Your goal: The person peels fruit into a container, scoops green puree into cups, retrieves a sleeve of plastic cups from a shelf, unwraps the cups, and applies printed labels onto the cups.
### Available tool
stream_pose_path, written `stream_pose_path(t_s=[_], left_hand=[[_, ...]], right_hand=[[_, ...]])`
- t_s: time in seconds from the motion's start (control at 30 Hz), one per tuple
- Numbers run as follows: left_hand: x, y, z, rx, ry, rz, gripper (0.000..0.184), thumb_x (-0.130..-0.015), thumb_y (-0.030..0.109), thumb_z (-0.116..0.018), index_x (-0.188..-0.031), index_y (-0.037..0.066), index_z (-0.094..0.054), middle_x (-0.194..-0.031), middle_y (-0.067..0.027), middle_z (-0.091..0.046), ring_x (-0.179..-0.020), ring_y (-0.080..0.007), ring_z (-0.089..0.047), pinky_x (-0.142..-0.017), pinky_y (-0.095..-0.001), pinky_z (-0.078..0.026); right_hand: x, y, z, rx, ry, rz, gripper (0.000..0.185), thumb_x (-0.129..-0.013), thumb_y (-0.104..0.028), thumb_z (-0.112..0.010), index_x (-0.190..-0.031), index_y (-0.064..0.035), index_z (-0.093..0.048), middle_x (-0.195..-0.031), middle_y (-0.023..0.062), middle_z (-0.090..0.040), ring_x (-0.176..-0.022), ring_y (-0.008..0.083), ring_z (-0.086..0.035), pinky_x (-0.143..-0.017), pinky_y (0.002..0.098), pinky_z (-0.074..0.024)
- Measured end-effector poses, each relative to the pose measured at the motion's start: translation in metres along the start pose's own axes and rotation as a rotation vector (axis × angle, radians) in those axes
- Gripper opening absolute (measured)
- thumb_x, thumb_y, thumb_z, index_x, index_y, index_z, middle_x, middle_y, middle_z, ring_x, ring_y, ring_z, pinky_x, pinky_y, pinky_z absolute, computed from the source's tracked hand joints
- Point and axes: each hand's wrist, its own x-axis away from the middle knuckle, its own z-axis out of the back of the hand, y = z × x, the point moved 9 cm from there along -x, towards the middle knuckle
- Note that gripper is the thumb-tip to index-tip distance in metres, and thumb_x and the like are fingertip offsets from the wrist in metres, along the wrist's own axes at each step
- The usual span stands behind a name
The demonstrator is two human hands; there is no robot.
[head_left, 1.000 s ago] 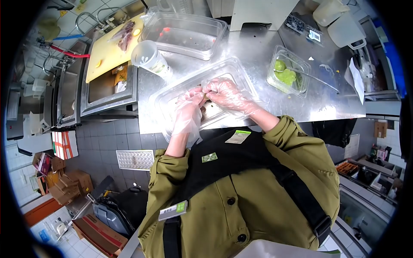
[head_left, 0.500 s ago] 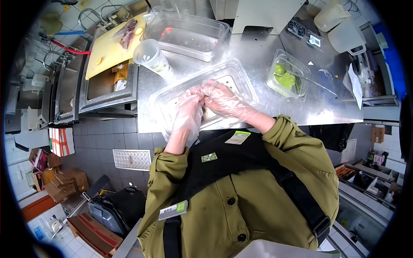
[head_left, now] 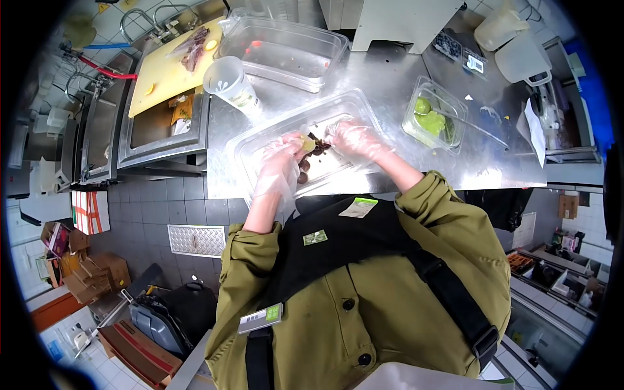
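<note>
Both my hands wear clear plastic gloves and work over a shallow clear plastic tray (head_left: 244, 144) on the steel counter. My left hand (head_left: 281, 155) is closed around a pale yellow-green piece of fruit (head_left: 307, 143), whose kind I cannot make out. Dark brown peel scraps (head_left: 318, 148) lie in the tray between the hands. Small round brown pieces (head_left: 303, 174) sit close to my left fingers. My right hand (head_left: 356, 138) is at the right of the scraps with its fingers curled together; whatever they pinch is hidden.
A clear cup (head_left: 229, 84) and a deep clear bin (head_left: 286, 55) stand behind the tray. To the right is a container (head_left: 422, 133) of green fruit with a long-handled spoon (head_left: 478, 127). A yellow cutting board (head_left: 166, 68) lies across the sink (head_left: 162, 154) at left.
My hands were together and have parted, the right one moving right. The pale fruit in my left hand and the dark scraps between the hands now show.
</note>
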Motion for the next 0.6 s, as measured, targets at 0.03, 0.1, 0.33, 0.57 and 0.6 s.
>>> stream_pose_path(t_s=[0.03, 0.1, 0.33, 0.57, 0.6], left_hand=[[0.0, 0.0, -0.001, 0.023, -0.017, -0.001, 0.024, -0.076, 0.001, -0.057, -0.099, -0.003, -0.051, -0.092, -0.0064, -0.054, -0.086, -0.0156, -0.053, -0.079, -0.0252, -0.043], [-0.003, 0.0, 0.001, 0.042, -0.045, -0.014, 0.024, -0.077, 0.001, -0.057, -0.099, -0.004, -0.051, -0.094, -0.0077, -0.054, -0.087, -0.0156, -0.054, -0.079, -0.025, -0.043], [-0.009, -0.008, -0.014, -0.142, -0.05, 0.046, 0.024, -0.08, 0.001, -0.054, -0.102, -0.008, -0.05, -0.094, -0.012, -0.057, -0.081, -0.0158, -0.058, -0.072, -0.0241, -0.047], [-0.007, 0.006, -0.03, -0.281, -0.246, 0.016, 0.018, -0.08, 0.003, -0.054, -0.095, -0.005, -0.054, -0.083, -0.0067, -0.058, -0.074, -0.012, -0.058, -0.067, -0.021, -0.046], [-0.01, 0.005, -0.026, -0.276, -0.269, -0.001, 0.017, -0.08, 0.004, -0.054, -0.095, -0.005, -0.054, -0.082, -0.0059, -0.058, -0.073, -0.0116, -0.057, -0.067, -0.0213, -0.046]], right_hand=[[0.003, 0.005, -0.001, 0.061, -0.007, -0.051, 0.021, -0.08, -0.016, -0.051, -0.094, -0.0023, -0.058, -0.082, 0.0152, -0.059, -0.079, 0.0273, -0.056, -0.074, 0.0349, -0.0428], [0.015, -0.01, 0.01, -0.001, 0.07, -0.013, 0.023, -0.08, -0.018, -0.052, -0.098, -0.0039, -0.058, -0.087, 0.0153, -0.058, -0.082, 0.0284, -0.055, -0.075, 0.0353, -0.0421], [0.044, -0.059, 0.034, -0.467, 0.3, 0.298, 0.021, -0.079, -0.01, -0.052, -0.097, 0.0015, -0.057, -0.08, 0.0114, -0.06, -0.075, 0.0231, -0.057, -0.072, 0.0309, -0.0442], [0.054, -0.003, 0.039, -1.076, 0.229, -0.156, 0.016, -0.08, -0.01, -0.055, -0.093, -0.002, -0.06, -0.075, 0.0027, -0.06, -0.066, 0.0081, -0.054, -0.061, 0.0209, -0.0447], [0.059, -0.001, 0.048, -1.103, 0.269, -0.128, 0.016, -0.08, -0.011, -0.056, -0.093, -0.0021, -0.06, -0.075, 0.0033, -0.06, -0.065, 0.0081, -0.054, -0.06, 0.0205, -0.0448]])
